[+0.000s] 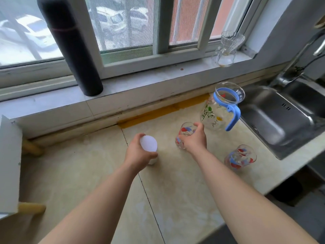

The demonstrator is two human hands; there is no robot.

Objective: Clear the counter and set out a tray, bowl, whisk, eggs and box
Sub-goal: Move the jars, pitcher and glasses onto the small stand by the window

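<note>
My left hand (pixel 139 152) grips a white lidded container (pixel 149 144) that stands on the beige counter (pixel 88 173), near its middle. My right hand (pixel 194 138) curls round a painted drinking glass (pixel 184 133) with red and blue marks, upright on the counter. A second painted glass (pixel 241 158) stands to the right, near the counter's front edge. A glass pitcher (pixel 219 110) with a blue collar and handle stands behind the glasses, beside the sink. No tray, bowl, whisk, eggs or box shows in the head view.
A steel sink (pixel 281 118) with a tap fills the right. On the window sill stand a tall black flask (pixel 70 44) and a clear glass jug (pixel 228 48). A white panel on wooden legs (pixel 8 164) juts in at the left edge.
</note>
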